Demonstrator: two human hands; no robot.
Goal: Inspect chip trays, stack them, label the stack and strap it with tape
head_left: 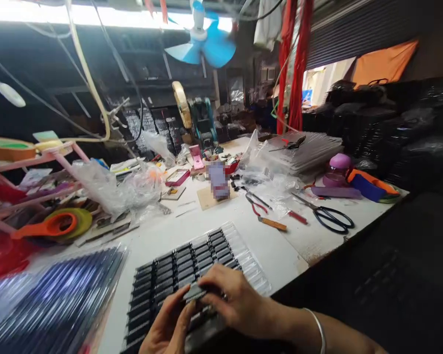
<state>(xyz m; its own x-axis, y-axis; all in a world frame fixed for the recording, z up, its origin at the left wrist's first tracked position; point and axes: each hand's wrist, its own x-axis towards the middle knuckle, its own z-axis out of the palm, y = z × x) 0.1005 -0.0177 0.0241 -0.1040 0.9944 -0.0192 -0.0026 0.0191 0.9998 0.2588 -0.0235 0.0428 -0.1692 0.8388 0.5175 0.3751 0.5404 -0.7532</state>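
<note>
White-topped workbench (280, 255); right edge borders deep shadow, floor indistinct. Overhead: bright strip light (77, 14), blue-bladed fan (201, 42) hanging before it. Rear of room dim. Upper right: dark slatted shutter (354, 37) above a bright opening (328, 76), orange cloth (386, 61) hanging alongside.

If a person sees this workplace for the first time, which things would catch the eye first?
Probably the blue fan near the top centre, against a bright light, and the red hanging material right of it. At the bottom, the left hand and right hand pinch a small dark part by a clear tray partly filled with rows of black pieces.
</note>
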